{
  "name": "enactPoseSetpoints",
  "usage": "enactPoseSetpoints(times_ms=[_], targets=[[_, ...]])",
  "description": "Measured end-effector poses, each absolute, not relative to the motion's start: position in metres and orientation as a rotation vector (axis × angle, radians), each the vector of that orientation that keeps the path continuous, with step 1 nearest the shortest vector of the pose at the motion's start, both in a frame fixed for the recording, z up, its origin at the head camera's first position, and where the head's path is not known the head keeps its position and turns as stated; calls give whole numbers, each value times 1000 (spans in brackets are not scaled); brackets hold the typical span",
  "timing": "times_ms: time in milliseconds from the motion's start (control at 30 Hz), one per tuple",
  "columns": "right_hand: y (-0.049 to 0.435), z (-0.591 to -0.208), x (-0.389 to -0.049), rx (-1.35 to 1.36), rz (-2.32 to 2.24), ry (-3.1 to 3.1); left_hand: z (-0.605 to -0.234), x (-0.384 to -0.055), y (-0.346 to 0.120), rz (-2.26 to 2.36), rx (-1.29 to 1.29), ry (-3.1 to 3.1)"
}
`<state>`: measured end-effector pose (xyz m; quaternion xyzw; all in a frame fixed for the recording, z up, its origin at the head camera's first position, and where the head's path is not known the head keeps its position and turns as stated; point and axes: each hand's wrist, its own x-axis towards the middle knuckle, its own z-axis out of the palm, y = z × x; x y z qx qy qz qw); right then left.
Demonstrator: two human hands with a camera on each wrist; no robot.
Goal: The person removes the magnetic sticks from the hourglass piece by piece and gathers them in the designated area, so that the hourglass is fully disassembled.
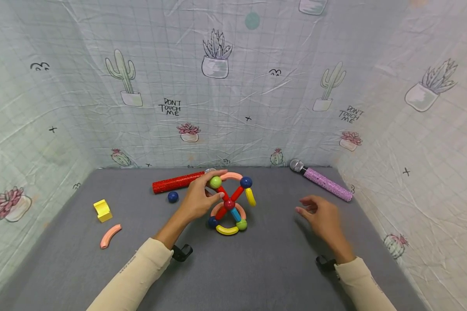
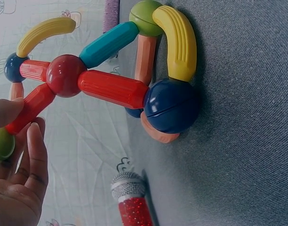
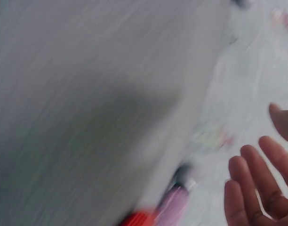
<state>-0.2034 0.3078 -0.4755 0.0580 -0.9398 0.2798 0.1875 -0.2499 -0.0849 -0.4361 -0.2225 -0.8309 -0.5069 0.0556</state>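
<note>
A magnetic stick-and-ball structure stands mid-table, made of red, blue, yellow and pink sticks joined by coloured balls. Its centre is a red ball, and a free-ended curved yellow stick hangs from the upper blue ball. My left hand pinches a red stick next to the upper green ball. The structure's lower part rests on the table. To the right, my right hand hovers apart from everything, fingers loosely bent and holding nothing; its wrist view is blurred.
A red glitter microphone lies behind my left hand, beside a loose blue ball. A yellow block and a curved pink stick lie at left. A purple microphone lies at back right, near the cloth backdrop.
</note>
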Motion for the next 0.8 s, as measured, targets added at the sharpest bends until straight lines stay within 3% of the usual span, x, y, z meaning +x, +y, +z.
enactPoseSetpoints(times_ms=[367, 800], targets=[[215, -450, -208, 399, 1197, -2486, -435, -249, -84, -1534, -672, -2539], [179, -433, -240, 328, 1816, -2575, -433, -253, -84, -1553, -685, -2561]])
